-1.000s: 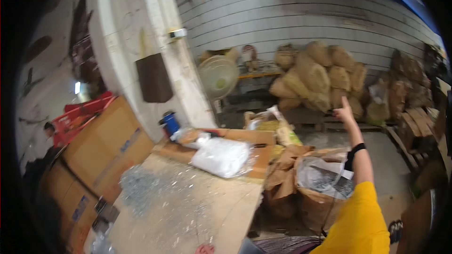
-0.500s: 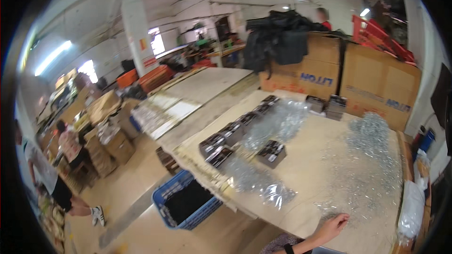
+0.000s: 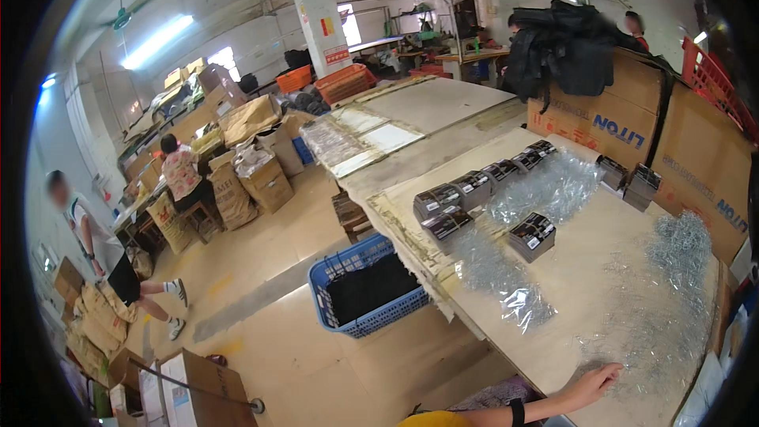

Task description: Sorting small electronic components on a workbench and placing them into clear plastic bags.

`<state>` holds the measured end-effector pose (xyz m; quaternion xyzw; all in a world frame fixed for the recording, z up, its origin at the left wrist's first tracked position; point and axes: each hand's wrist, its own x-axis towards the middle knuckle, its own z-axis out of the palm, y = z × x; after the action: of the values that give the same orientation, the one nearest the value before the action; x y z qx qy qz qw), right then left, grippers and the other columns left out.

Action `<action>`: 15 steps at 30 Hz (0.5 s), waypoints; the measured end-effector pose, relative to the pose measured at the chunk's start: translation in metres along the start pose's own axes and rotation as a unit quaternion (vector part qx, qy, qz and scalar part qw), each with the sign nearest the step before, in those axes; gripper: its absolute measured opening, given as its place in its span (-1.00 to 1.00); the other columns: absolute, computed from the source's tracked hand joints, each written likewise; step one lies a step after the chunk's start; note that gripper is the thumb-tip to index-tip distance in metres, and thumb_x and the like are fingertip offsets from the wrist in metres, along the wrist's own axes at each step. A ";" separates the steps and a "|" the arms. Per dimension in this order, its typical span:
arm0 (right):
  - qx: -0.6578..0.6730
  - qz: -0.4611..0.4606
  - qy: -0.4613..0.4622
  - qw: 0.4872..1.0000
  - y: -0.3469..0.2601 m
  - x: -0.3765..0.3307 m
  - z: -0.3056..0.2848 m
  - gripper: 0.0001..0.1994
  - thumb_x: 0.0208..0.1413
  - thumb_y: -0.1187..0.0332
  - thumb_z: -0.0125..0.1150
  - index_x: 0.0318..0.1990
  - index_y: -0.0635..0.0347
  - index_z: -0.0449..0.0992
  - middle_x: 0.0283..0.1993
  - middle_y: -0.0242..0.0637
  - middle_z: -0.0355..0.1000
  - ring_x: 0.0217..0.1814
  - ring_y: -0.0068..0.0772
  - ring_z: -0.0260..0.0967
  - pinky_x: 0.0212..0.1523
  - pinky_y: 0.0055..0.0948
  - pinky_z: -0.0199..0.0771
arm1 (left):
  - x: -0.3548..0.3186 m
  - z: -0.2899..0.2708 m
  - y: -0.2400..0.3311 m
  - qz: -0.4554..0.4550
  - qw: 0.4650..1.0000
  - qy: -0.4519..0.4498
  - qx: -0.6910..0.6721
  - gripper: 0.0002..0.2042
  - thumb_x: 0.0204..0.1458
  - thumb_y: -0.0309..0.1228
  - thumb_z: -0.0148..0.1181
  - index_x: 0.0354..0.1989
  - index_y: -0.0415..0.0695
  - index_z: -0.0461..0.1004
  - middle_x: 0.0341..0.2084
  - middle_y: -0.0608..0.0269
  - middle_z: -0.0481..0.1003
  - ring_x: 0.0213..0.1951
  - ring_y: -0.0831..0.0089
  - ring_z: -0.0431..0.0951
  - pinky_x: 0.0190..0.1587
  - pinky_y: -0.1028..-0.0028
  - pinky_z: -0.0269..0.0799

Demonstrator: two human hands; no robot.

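My left hand (image 3: 599,383), with a black band on the wrist, rests low over the near part of a pale table (image 3: 506,340). Its fingers are curled together at the edge of some scattered thin, silvery strands (image 3: 660,332). Whatever those fingers may hold is too small to make out. A denser heap of the same strands (image 3: 681,249) lies further back on the right. Clear plastic bags (image 3: 545,190) are spread beyond the hand. Among them stand bundled stacks of dark printed cards (image 3: 533,236). My right hand is out of view.
A blue crate (image 3: 371,324) with black material stands on the floor left of the table. Large cartons (image 3: 593,107), topped with black cloth (image 3: 565,51), line the far edge. Two people (image 3: 183,174) are at the left, one walking (image 3: 99,237) and one seated near sacks; others are further back.
The view has swung left, so the table appears further right and more floor shows. My left hand stays low by the strands, its fingers still curled. The person at the left has taken a step.
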<state>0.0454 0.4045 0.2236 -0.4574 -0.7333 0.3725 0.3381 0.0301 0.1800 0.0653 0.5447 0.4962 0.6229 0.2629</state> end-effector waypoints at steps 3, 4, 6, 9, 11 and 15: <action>-0.012 -0.003 -0.010 1.000 0.004 -0.018 0.006 -0.56 -0.03 0.39 0.18 0.05 0.30 0.34 -0.04 -0.04 0.35 -0.06 -0.15 0.37 -0.07 -0.15 0.40 | 0.001 0.001 -0.001 -0.004 1.000 0.012 -0.013 -0.65 0.14 -0.55 0.00 0.12 -0.17 0.25 -0.25 0.01 0.49 -0.19 0.19 0.54 -0.14 0.37 0.45; -0.016 -0.004 -0.013 1.000 0.005 -0.023 0.008 -0.57 -0.03 0.39 0.18 0.04 0.30 0.34 -0.04 -0.04 0.35 -0.07 -0.14 0.37 -0.07 -0.15 0.40 | 0.001 0.001 0.000 -0.007 1.000 0.018 -0.012 -0.65 0.14 -0.55 0.00 0.12 -0.17 0.25 -0.25 0.01 0.49 -0.19 0.19 0.54 -0.14 0.37 0.45; -0.023 -0.006 -0.021 0.999 0.008 -0.034 0.011 -0.57 -0.02 0.38 0.18 0.04 0.30 0.35 -0.04 -0.04 0.35 -0.07 -0.14 0.37 -0.07 -0.15 0.39 | 0.000 0.000 0.004 0.022 1.000 0.017 0.005 -0.70 0.14 -0.53 0.00 0.07 -0.20 0.28 -0.29 0.01 0.48 -0.23 0.17 0.53 -0.18 0.35 0.44; -0.034 -0.009 -0.030 0.999 0.012 -0.051 0.013 -0.58 -0.02 0.38 0.17 0.03 0.30 0.35 -0.05 -0.04 0.35 -0.07 -0.14 0.36 -0.07 -0.15 0.39 | 0.001 -0.003 0.009 0.017 1.000 0.005 -0.003 -0.73 0.14 -0.53 0.01 0.02 -0.22 0.30 -0.31 0.01 0.48 -0.26 0.14 0.52 -0.22 0.31 0.42; -0.042 -0.011 -0.030 0.999 0.016 -0.060 0.010 -0.59 -0.02 0.37 0.17 0.02 0.30 0.35 -0.05 -0.04 0.35 -0.08 -0.14 0.36 -0.08 -0.15 0.39 | 0.002 -0.008 0.016 0.001 1.000 -0.009 0.000 -0.75 0.13 -0.53 0.00 -0.01 -0.24 0.32 -0.30 0.02 0.48 -0.26 0.12 0.51 -0.22 0.30 0.42; -0.059 -0.011 -0.024 0.998 0.026 -0.079 -0.001 -0.60 -0.01 0.36 0.17 0.01 0.30 0.35 -0.06 -0.04 0.35 -0.08 -0.13 0.36 -0.08 -0.15 0.39 | 0.003 -0.008 0.022 0.060 0.998 0.007 0.032 -0.79 0.13 -0.53 -0.02 -0.07 -0.26 0.37 -0.26 0.03 0.47 -0.24 0.09 0.50 -0.19 0.28 0.41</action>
<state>0.0851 0.3402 0.1895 -0.4596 -0.7669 0.3355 0.2967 0.0262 0.1714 0.0870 0.5773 0.4842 0.6250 0.2039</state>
